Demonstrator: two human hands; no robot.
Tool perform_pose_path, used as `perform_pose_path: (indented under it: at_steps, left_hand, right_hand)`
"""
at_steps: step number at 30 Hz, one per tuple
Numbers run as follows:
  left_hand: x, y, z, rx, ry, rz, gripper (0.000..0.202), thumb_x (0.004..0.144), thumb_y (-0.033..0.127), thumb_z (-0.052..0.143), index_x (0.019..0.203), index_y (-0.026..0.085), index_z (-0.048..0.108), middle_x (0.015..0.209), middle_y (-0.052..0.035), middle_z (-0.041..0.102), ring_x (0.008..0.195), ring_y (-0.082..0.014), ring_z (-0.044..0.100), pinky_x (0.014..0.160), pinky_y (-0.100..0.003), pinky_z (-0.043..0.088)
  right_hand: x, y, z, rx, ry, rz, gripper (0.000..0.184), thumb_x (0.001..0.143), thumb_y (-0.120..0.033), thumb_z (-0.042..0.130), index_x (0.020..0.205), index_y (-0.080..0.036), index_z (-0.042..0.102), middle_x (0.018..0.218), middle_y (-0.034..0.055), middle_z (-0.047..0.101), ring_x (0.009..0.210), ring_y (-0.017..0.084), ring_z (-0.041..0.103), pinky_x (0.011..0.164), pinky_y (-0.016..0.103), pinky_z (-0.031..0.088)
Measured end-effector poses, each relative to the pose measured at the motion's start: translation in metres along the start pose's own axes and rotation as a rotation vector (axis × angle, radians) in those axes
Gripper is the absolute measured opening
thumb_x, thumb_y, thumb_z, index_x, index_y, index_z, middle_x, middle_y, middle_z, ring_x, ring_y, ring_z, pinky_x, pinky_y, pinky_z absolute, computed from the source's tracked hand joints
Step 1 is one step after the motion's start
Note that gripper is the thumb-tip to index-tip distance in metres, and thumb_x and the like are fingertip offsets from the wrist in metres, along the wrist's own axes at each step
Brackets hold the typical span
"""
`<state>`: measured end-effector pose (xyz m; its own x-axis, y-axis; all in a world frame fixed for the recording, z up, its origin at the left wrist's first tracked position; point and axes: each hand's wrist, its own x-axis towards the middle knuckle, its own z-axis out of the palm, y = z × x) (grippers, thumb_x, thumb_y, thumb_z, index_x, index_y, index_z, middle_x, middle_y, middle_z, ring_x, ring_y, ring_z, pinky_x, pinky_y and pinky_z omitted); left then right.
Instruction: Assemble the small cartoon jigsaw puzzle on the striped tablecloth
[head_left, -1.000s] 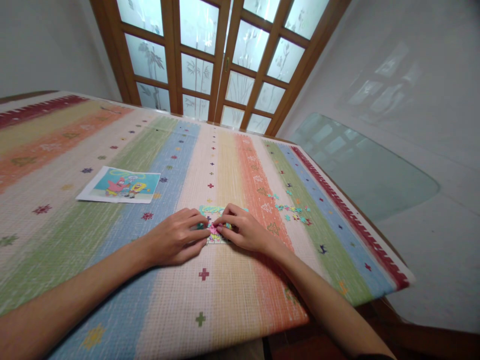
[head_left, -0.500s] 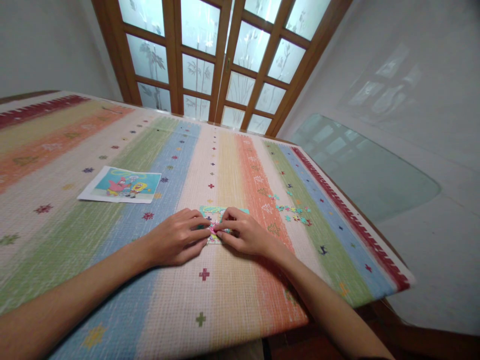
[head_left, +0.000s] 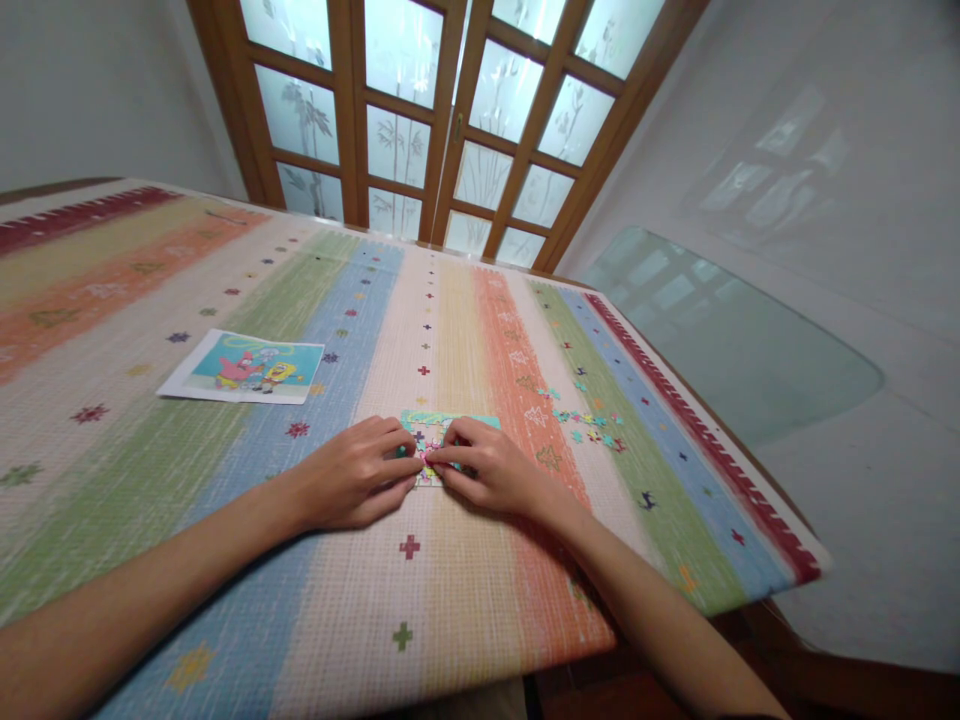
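A partly assembled jigsaw puzzle [head_left: 450, 419] lies flat on the tablecloth in front of me, with a teal and green strip along its far side and pink and yellow pieces at its near side. My left hand [head_left: 367, 470] is closed at the puzzle's left edge, fingers curled and fingertips pressing on it. From the right, my right hand [head_left: 484, 465] pinches a small pink puzzle piece [head_left: 428, 457] between thumb and fingers, down against the puzzle. Both hands cover much of the puzzle's middle.
Several loose puzzle pieces [head_left: 592, 425] are scattered to the right. A printed cartoon picture [head_left: 247, 368] lies at the left. The striped tablecloth [head_left: 352, 600] covers the table. Beyond the table stand wood-framed glass doors [head_left: 345, 120], with a wall on the right.
Both hands stay at nearly the same spot. My right fingers have shifted very slightly at the pink piece, and the view has moved a little.
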<state>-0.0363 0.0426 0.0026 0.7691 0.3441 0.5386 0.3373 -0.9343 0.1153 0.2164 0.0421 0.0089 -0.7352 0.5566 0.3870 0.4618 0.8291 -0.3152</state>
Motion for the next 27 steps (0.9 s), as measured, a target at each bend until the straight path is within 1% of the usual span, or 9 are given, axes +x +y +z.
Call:
perform_pose_path:
  at_steps: [4,9,13,18,22,27]
  left_hand:
    - [-0.0004,-0.0004,0.0005,-0.012,-0.023,-0.007,0.023,0.102,0.018,0.049,0.102,0.017,0.072,0.094,-0.0086,0.068,0.086,-0.0228,0.061,0.080,-0.038,0.051]
    - [-0.0007,-0.0009,0.0020,-0.035,0.010,0.003,0.021,0.101,0.017,0.050,0.102,0.016,0.072,0.100,-0.0102,0.071,0.091,-0.0237,0.063,0.084,-0.040,0.054]
    - [-0.0009,-0.0011,0.0023,-0.024,0.009,0.009,0.020,0.101,0.016,0.051,0.104,0.016,0.071,0.102,-0.0104,0.072,0.094,-0.0240,0.064,0.086,-0.041,0.054]
    - [-0.0009,-0.0010,0.0027,-0.014,0.002,0.003,0.020,0.101,0.016,0.051,0.106,0.017,0.071,0.105,-0.0099,0.073,0.096,-0.0237,0.065,0.087,-0.041,0.054]
    - [-0.0011,-0.0013,0.0043,-0.031,0.012,0.010,0.020,0.101,0.016,0.052,0.106,0.016,0.071,0.107,-0.0106,0.074,0.099,-0.0246,0.066,0.090,-0.042,0.055]
    - [-0.0009,-0.0015,0.0054,-0.047,0.026,0.020,0.020,0.100,0.015,0.052,0.110,0.014,0.070,0.109,-0.0108,0.075,0.100,-0.0257,0.067,0.089,-0.042,0.055]
  right_hand:
    - [0.0004,-0.0006,0.0000,-0.072,0.011,-0.056,0.024,0.098,-0.020,0.055,0.104,-0.016,0.078,0.086,0.0076,0.064,0.078,0.018,0.055,0.071,0.032,0.045]
    - [0.0015,-0.0041,0.0022,-0.164,0.036,-0.104,0.026,0.100,-0.021,0.051,0.101,-0.015,0.076,0.081,0.0075,0.063,0.073,0.019,0.051,0.067,0.033,0.042]
    - [0.0018,-0.0049,0.0034,-0.214,0.052,-0.127,0.026,0.100,-0.020,0.050,0.096,-0.015,0.075,0.078,0.0070,0.062,0.071,0.019,0.050,0.066,0.033,0.040]
    - [0.0020,-0.0049,0.0033,-0.228,0.037,-0.122,0.024,0.100,-0.019,0.050,0.097,-0.016,0.074,0.080,0.0066,0.062,0.072,0.018,0.049,0.066,0.033,0.038]
    - [0.0022,-0.0063,0.0041,-0.228,0.043,-0.113,0.025,0.101,-0.019,0.049,0.096,-0.015,0.073,0.080,0.0067,0.062,0.071,0.018,0.049,0.066,0.033,0.038]
    - [0.0023,-0.0080,0.0056,-0.237,0.026,-0.088,0.024,0.102,-0.020,0.049,0.096,-0.016,0.072,0.081,0.0076,0.063,0.073,0.019,0.050,0.067,0.033,0.039]
